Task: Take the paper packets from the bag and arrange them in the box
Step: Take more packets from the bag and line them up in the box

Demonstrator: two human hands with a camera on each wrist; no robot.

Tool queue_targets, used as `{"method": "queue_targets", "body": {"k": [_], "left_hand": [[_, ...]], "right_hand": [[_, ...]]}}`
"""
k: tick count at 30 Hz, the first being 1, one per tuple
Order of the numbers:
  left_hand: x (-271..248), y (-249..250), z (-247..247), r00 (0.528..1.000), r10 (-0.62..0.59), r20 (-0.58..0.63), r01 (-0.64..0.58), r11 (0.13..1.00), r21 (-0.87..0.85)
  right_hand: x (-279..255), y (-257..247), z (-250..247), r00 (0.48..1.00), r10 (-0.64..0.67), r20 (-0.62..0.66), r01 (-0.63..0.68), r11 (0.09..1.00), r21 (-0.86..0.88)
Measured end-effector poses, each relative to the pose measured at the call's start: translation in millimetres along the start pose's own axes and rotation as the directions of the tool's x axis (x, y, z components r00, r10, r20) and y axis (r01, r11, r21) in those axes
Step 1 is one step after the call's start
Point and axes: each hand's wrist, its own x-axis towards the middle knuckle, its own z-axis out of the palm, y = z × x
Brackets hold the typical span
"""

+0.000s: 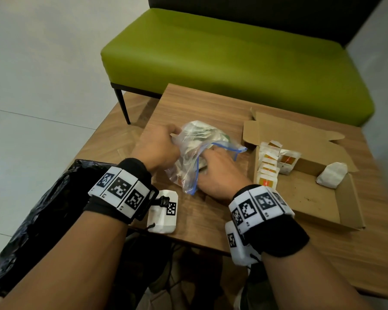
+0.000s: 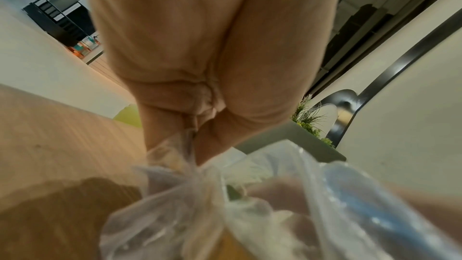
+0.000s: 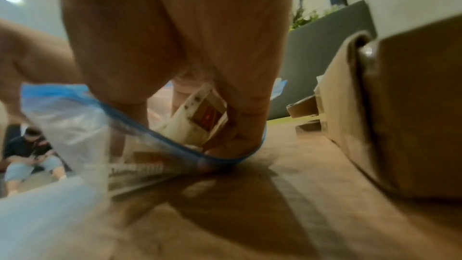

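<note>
A clear zip bag [image 1: 195, 144] with a blue seal lies on the wooden table [image 1: 199, 104], holding several paper packets. My left hand [image 1: 166, 142] grips the bag's bunched plastic [image 2: 185, 185] on its left side. My right hand [image 1: 211, 162] reaches into the bag's open mouth. In the right wrist view its thumb and fingers pinch one white packet [image 3: 200, 120] with an orange-red square label. The open cardboard box [image 1: 311, 198] sits to the right, with a row of packets [image 1: 269, 166] standing along its left wall and a white packet [image 1: 332, 175] by its right wall.
A green bench [image 1: 233, 63] stands behind the table. A black plastic bag [image 1: 43, 209] hangs off the table's left edge beside my left forearm. The box wall [image 3: 400, 106] is close to my right hand. A seated person [image 3: 30, 155] is in the background.
</note>
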Motion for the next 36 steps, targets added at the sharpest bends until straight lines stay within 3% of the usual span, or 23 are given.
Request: {"method": "queue_targets", "body": {"k": [4, 8, 10, 13, 17, 21, 25, 28, 32, 36], "left_hand": [[-4.1, 2.6, -11.1, 0.998, -0.056, -0.032, 0.061, 0.984, 0.165], [-18.7, 6.3, -28.8, 0.984, -0.125, 0.128, 0.079, 0.944, 0.319], [-22.3, 3.5, -27.7, 0.970, -0.141, 0.197, 0.087, 0.962, 0.259], [-17.6, 0.7, -16.3, 0.973, -0.129, 0.194, 0.101, 0.984, 0.148], [-12.1, -3.5, -9.2, 0.968, -0.152, 0.200, 0.158, 0.987, -0.015], [-10.7, -8.5, -11.7, 0.969, -0.081, 0.235, 0.123, 0.978, -0.171], [-11.1, -10.7, -13.4, 0.971, -0.062, 0.232, 0.128, 0.952, -0.278], [-10.3, -6.0, -15.5, 0.976, -0.064, 0.207, 0.117, 0.961, -0.251], [-11.1, 1.5, -18.1, 0.998, -0.037, 0.049, 0.037, 0.999, -0.011], [-5.3, -7.6, -19.5, 0.993, -0.073, 0.095, 0.076, 0.997, -0.029]], "right_hand": [[-7.9, 0.8, -14.0, 0.999, -0.011, 0.051, 0.004, 0.991, 0.131], [-16.6, 1.3, -17.7, 0.994, 0.012, 0.108, -0.040, 0.964, 0.262], [-17.0, -0.4, -15.1, 0.992, -0.003, 0.128, -0.034, 0.958, 0.284], [-8.5, -1.6, -3.0, 0.997, -0.066, 0.039, 0.060, 0.990, 0.130], [0.1, -0.6, 7.7, 0.998, -0.054, 0.012, 0.052, 0.992, 0.113], [3.3, -2.0, 10.7, 0.999, -0.043, 0.004, 0.043, 0.994, 0.100], [4.3, 1.2, 8.7, 0.999, 0.027, -0.030, -0.018, 0.967, 0.254], [7.7, 5.6, 10.5, 0.997, 0.053, -0.051, -0.032, 0.938, 0.345], [9.4, 8.2, 16.4, 0.996, 0.080, -0.039, -0.057, 0.908, 0.414], [12.2, 12.1, 15.1, 0.978, 0.180, -0.101, -0.102, 0.850, 0.517]]}}
